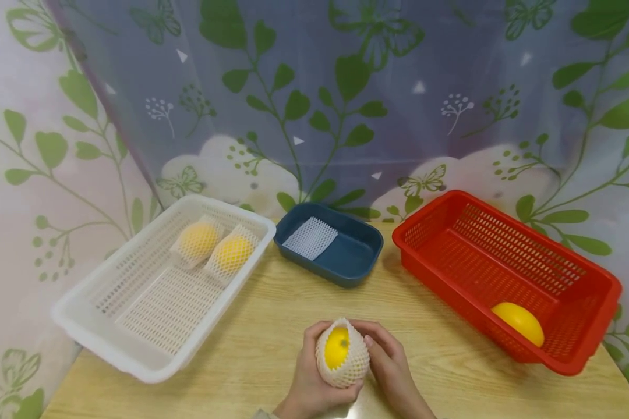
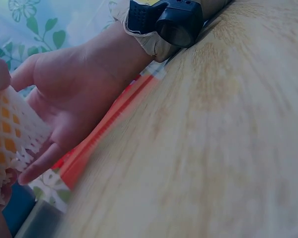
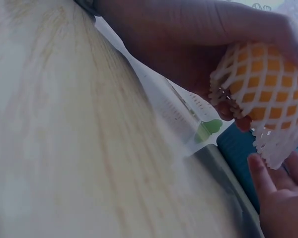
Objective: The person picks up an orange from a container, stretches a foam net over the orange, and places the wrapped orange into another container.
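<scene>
Head view: left hand cups netted fruit, right hand touching it.

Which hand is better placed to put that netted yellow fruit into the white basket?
Probably the left hand: it grips the netted fruit and is nearer the white basket. The right hand is at the fruit's other side, farther from it.

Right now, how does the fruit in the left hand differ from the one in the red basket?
The held fruit wears a white foam net, open at the top; the basket fruit is bare. The held fruit is gripped by the left hand; the basket fruit lies in the red basket with no hand on it. Both are yellow and rounded.
</scene>
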The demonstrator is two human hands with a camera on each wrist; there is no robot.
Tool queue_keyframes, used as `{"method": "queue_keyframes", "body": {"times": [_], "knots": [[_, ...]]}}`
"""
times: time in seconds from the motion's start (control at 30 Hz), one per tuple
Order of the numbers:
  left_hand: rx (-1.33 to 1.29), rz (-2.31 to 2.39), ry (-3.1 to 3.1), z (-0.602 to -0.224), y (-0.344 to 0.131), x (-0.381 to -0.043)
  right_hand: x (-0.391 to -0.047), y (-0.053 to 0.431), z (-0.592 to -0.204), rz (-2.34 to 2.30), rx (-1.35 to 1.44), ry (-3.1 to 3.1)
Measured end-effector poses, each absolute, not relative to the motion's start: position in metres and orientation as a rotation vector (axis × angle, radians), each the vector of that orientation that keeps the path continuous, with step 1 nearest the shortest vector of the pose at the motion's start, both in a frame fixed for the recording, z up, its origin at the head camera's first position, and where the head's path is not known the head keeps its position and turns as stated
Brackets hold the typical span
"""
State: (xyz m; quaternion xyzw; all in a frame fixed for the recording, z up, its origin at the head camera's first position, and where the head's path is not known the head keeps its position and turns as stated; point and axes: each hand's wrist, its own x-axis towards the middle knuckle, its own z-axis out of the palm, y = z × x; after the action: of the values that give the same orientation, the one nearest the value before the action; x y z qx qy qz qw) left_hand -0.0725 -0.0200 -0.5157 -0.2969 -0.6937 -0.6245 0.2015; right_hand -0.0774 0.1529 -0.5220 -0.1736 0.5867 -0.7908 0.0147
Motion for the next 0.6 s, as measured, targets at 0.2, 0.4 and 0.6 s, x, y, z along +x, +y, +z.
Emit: {"method": "queue_keyframes", "body": {"times": [0.2, 0.4, 0.6], "knots": [[-0.83, -1.772, -1.932, -0.5, -0.022, -0.068, -0.075, 0.152, -0.519, -2.463, -0.524, 1.792], [-0.801, -1.831, -1.943, -0.527, -0.021, -0.074, -0.075, 0.153, -0.518, -2.457, -0.553, 1.661], [-0.802, -1.904, -1.937, -0.535, -0.023, -0.075, -0.074, 0.155, -0.517, -2.425, -0.633, 1.503]]}}
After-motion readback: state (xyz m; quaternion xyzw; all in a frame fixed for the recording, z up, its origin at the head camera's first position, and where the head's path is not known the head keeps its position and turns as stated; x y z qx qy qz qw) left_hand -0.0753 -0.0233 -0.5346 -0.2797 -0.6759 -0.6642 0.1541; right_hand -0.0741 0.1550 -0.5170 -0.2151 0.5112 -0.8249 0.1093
